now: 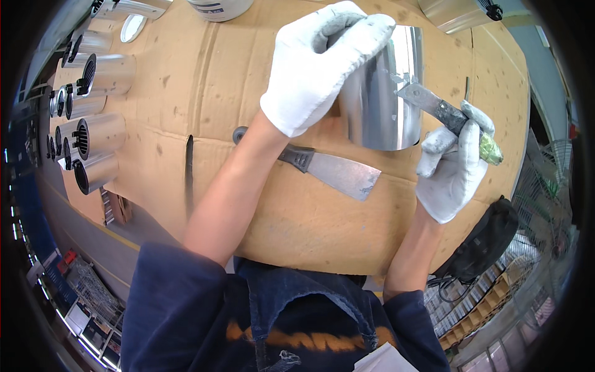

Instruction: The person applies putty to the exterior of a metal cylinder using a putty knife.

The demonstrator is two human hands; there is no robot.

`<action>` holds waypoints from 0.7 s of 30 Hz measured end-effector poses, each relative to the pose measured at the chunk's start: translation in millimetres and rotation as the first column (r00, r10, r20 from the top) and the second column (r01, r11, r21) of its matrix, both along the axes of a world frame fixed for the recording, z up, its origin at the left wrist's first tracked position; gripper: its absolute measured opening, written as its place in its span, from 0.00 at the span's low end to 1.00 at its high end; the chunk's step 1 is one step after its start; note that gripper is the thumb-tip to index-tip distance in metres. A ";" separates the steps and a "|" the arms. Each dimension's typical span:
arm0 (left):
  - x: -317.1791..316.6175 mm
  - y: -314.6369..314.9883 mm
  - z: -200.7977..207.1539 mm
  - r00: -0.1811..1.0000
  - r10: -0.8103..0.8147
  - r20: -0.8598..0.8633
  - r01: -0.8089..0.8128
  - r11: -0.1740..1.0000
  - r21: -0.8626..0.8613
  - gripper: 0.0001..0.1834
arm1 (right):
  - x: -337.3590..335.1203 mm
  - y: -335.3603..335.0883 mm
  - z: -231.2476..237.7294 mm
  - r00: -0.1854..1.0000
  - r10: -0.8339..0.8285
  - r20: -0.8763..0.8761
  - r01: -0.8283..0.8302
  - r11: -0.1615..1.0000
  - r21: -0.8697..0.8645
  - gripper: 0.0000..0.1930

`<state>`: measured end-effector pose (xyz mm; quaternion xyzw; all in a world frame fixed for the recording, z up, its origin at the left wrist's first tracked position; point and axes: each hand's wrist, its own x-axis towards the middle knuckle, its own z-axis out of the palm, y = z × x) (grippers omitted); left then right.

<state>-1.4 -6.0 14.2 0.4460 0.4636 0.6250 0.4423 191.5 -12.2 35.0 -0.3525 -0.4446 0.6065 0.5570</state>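
Observation:
My left hand [316,68], in a white glove, grips the upper rim of a shiny metal cylinder [372,111] with thumb and fingers. My right hand [455,161], gloved too, is closed round the handle of a small putty knife [424,99]. Its dark handle has a pale green wrapped end. The blade's tip touches or nearly touches the cylinder's side, by small grey patches on the metal. Below my left wrist a wider putty knife [341,173] with a black handle lies on the cardboard; my forearm hides part of its handle.
Cardboard [297,229] covers the table. Several metal cylinders with black slotted ends [99,136] lie along the left side. A white tub [220,7] and another metal cylinder [452,13] are at the far edge. A black bag [483,242] hangs by the right edge, near a wire cage [539,204].

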 end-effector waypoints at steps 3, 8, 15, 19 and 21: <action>0.6 0.2 1.5 0.999 0.019 -0.027 -0.018 1.000 0.024 0.07 | -3.8 1.1 -2.9 0.999 0.036 0.010 -0.037 0.999 0.036 0.11; 1.0 0.0 -0.2 0.999 0.036 -0.036 -0.034 0.999 0.039 0.06 | -0.7 -0.5 -2.0 1.000 0.021 0.018 -0.022 0.999 0.047 0.11; -0.3 -2.7 -8.2 0.992 0.122 0.018 -0.123 0.990 0.070 0.12 | 2.2 -0.2 -2.1 0.999 0.046 0.019 -0.047 0.997 0.063 0.11; 1.0 0.5 0.3 1.000 0.030 0.005 -0.031 0.999 0.014 0.06 | 29.7 -8.2 3.2 0.999 -0.015 0.029 0.014 0.999 0.048 0.12; -1.2 1.0 -2.1 0.999 0.046 0.014 -0.047 0.998 0.051 0.06 | 46.0 -23.2 5.9 0.990 0.007 0.144 -0.011 1.000 0.022 0.12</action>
